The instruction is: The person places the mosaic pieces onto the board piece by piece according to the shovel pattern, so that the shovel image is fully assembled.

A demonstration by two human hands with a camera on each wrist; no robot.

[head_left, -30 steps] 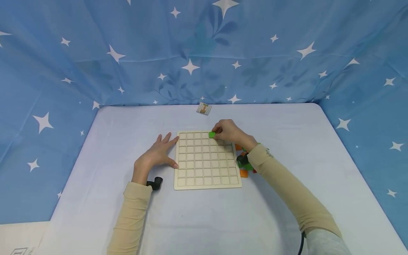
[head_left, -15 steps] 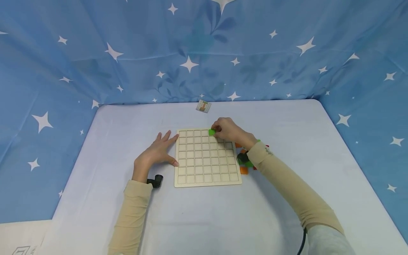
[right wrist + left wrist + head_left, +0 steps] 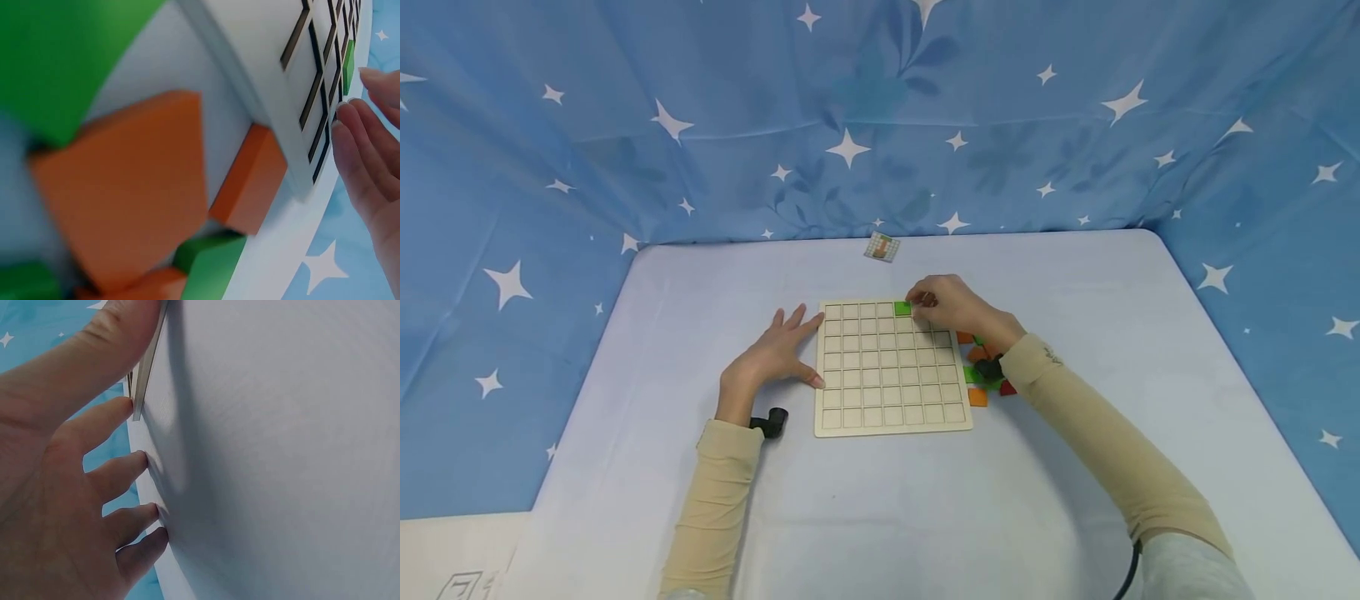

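Observation:
A pale wooden grid board (image 3: 880,389) lies flat on the white table. One green square tile (image 3: 902,308) sits in a cell of its far row; the right wrist view shows the same green tile (image 3: 349,65) down in the grid. My right hand (image 3: 951,302) hovers just right of that tile, its fingers loosely bent and apart from it, holding nothing. At the board's left side, my left hand (image 3: 775,352) is spread, thumb and index fingertip touching the edge. In the left wrist view the other fingertips of the left hand (image 3: 69,462) rest on the tabletop.
Loose tiles lie by the board's right edge, partly under my right forearm: an orange tile (image 3: 977,397), a red tile (image 3: 1007,388) and several others, some green. A small patterned card (image 3: 882,247) lies behind the board. A blue star-patterned curtain (image 3: 880,108) surrounds the table.
My right hand has let go of the green tile and drawn slightly right, leaving it in its cell. The left hand keeps its place at the board's edge.

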